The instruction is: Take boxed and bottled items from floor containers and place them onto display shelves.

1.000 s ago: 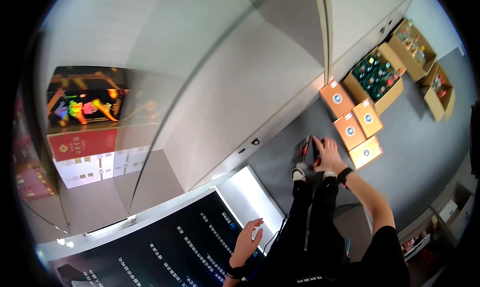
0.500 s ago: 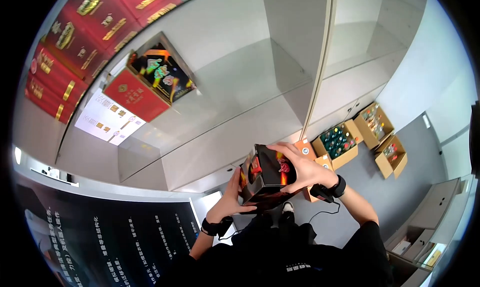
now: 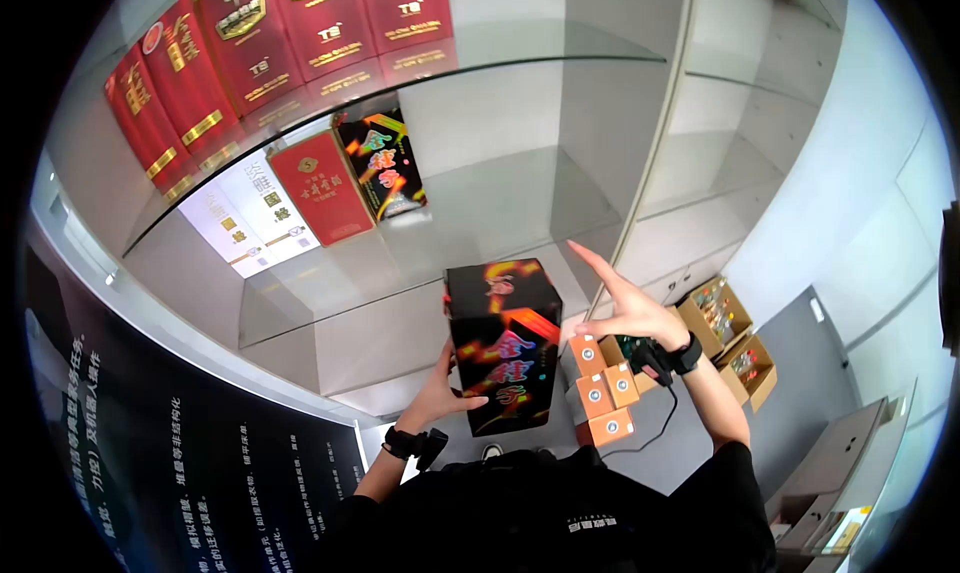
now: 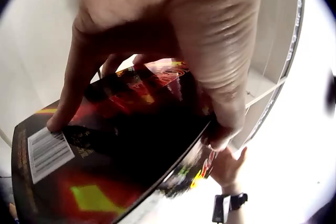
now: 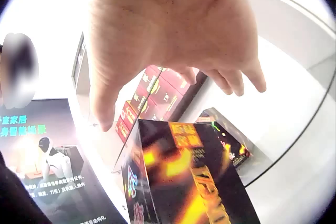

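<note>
A tall black box [image 3: 505, 363] with flame patterns and colourful lettering stands upright in the air in front of the shelves. My left hand [image 3: 432, 398] grips its left side, the thumb over the front face. The left wrist view shows the left fingers spread across a side bearing a white barcode label [image 4: 50, 153]. To the right of the box is my right hand [image 3: 635, 313], apart from it with thumb and fingers spread. A matching black box [image 3: 385, 163] stands on the glass shelf beside a red box [image 3: 322, 188].
White boxes [image 3: 250, 218] stand left of the red box, and larger red boxes [image 3: 255, 38] fill the shelf above. Several orange boxes [image 3: 595, 395] and cartons of bottles [image 3: 718, 313] are on the floor at right. A dark printed banner [image 3: 200, 423] stands at left.
From near the floor, the black box has come up and is now upright before the shelves. Half a second ago both hands held it; the right hand has since let go and moved right.
</note>
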A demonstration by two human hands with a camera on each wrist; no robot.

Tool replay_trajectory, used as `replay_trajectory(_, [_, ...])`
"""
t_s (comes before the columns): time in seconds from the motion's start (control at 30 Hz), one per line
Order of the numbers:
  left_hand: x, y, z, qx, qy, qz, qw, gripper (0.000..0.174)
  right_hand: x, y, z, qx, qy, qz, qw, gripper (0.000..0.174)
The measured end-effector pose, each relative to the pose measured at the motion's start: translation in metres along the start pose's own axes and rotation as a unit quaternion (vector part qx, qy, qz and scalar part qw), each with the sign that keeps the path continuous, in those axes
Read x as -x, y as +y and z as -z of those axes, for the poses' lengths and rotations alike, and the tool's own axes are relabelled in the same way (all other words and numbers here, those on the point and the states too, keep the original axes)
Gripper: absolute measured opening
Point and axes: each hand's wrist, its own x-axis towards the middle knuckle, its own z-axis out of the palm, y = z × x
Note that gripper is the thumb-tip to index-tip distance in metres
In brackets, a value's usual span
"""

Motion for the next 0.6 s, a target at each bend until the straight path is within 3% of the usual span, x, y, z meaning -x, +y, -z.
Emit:
replay_trajectory(0.07, [0.001, -0.005, 0.012, 0.026, 0.016, 0.007, 1.0, 0.098, 0.003, 0.002, -0.003, -0.087, -0.013, -0.067, 0.994, 0.101])
replay_trajectory(0.2, [0.002, 0.016, 0.023, 0.174, 0.001, 0.009, 0.985, 0.085, -0.003, 0.024, -0.041, -0.106, -0.075, -0.061, 0.99, 0.104])
replay_trajectory(0.27, [0.003, 0.015, 0.023, 0.209, -0.001, -0.001, 0.978, 0.083, -0.015, 0.021, -0.062, -0.146, -0.149, -0.055, 0.976, 0.107])
replay_trajectory(0.37, [0.01, -0.005, 0.016, 0.262, 0.059, 0.015, 0.963, 0.075, -0.028, 0.017, -0.074, -0.261, -0.168, -0.121, 0.943, 0.103])
replay_trajectory(0.43, [0.017, -0.03, 0.017, 0.24, 0.049, 0.062, 0.967, 0.068, -0.033, 0.025, -0.083, -0.285, -0.191, -0.163, 0.925, 0.102])
replay_trajectory(0.47, [0.019, -0.04, 0.016, 0.228, 0.064, 0.02, 0.971, 0.065, -0.035, 0.03, -0.089, -0.3, -0.204, -0.181, 0.914, 0.102])
replay_trajectory(0.5, [0.022, -0.045, 0.019, 0.236, 0.035, 0.054, 0.97, 0.064, -0.037, 0.032, -0.095, -0.266, -0.187, -0.14, 0.935, 0.1])
replay_trajectory(0.53, [0.029, -0.027, 0.018, 0.223, 0.08, 0.113, 0.965, 0.063, -0.042, 0.03, -0.098, -0.24, -0.199, -0.13, 0.941, 0.099])
replay_trajectory(0.6, [0.031, -0.043, 0.021, 0.208, 0.05, 0.132, 0.968, 0.067, -0.053, 0.028, -0.101, -0.221, -0.221, -0.123, 0.942, 0.097])
